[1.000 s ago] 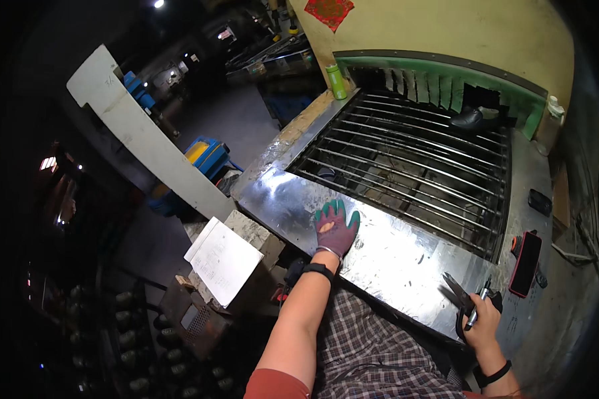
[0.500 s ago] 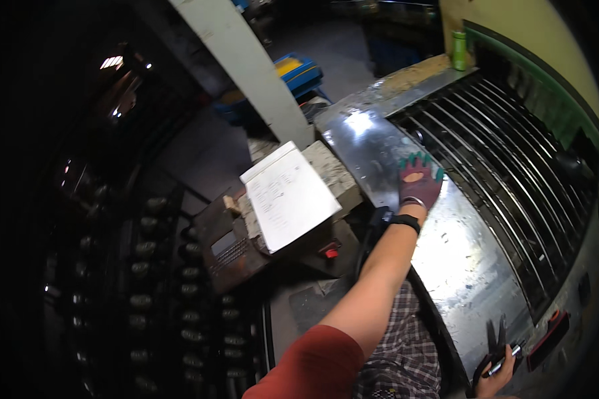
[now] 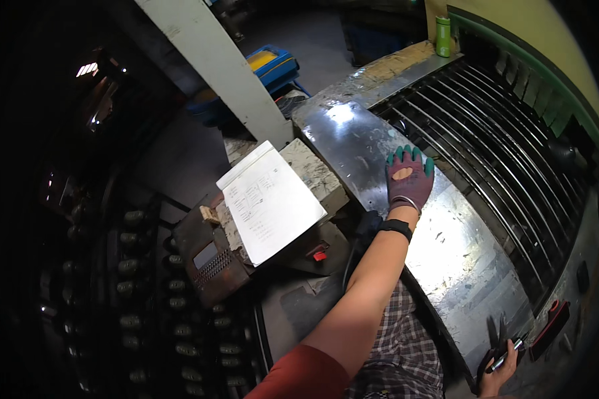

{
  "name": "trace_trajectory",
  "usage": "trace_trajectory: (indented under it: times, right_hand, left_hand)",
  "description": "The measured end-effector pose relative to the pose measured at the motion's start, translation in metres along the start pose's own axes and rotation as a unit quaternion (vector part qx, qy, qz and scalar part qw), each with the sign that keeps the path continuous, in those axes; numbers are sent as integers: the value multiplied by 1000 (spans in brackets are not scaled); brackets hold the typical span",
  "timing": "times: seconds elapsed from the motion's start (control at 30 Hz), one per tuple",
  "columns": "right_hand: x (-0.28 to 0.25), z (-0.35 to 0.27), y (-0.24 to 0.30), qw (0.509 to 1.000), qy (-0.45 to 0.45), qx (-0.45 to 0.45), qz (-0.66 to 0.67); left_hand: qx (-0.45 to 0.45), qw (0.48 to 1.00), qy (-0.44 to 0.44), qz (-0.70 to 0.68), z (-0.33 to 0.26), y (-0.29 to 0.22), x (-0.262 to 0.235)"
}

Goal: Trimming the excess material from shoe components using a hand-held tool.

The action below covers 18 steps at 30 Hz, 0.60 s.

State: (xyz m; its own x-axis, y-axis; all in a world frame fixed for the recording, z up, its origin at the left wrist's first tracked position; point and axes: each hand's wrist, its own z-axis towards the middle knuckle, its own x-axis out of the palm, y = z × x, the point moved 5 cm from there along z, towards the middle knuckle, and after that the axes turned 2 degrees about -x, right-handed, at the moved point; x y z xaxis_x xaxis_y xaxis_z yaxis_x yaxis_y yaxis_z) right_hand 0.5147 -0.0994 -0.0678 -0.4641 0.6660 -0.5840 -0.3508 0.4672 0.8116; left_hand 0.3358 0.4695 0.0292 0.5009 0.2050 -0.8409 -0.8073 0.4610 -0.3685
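My left hand (image 3: 410, 178), in a maroon glove with green fingertips, lies flat on the shiny metal tabletop (image 3: 459, 266) with its fingers spread. It is beside the edge of the rack of metal bars and holds nothing. At the lower right my bare right hand (image 3: 500, 380) is closed around a silver, pen-like cylinder (image 3: 506, 358). Dark scissors (image 3: 498, 334) stick up from the same hand, blades pointing away from me; their handles are partly hidden by the fingers. Right of that hand lies a dark red-and-black brush-like tool (image 3: 550, 330).
An open notebook (image 3: 273, 206) with handwriting lies on a worn ledge left of the table, near a pale post (image 3: 219, 63). The barred rack (image 3: 492, 146) fills the right side. A green bottle (image 3: 443, 37) stands at the far corner. Dark shelving (image 3: 133, 286) holds several rounded objects.
The whole view has shifted slightly, so the notebook and post appear farther left. My left hand stays flat on the metal, and the right still grips the silver cylinder and scissors.
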Motion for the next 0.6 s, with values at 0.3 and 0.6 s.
trace_trajectory:
  times: [0.3, 0.6]
  right_hand:
    - [10, -11, 93, 942, -31, -216, -253]
    - [8, -12, 102, 922, -53, -265, -277]
  left_hand:
    - [-2, 1000, 26, 10, -1, -1, 0]
    - [-12, 999, 38, 12, 0, -1, 1]
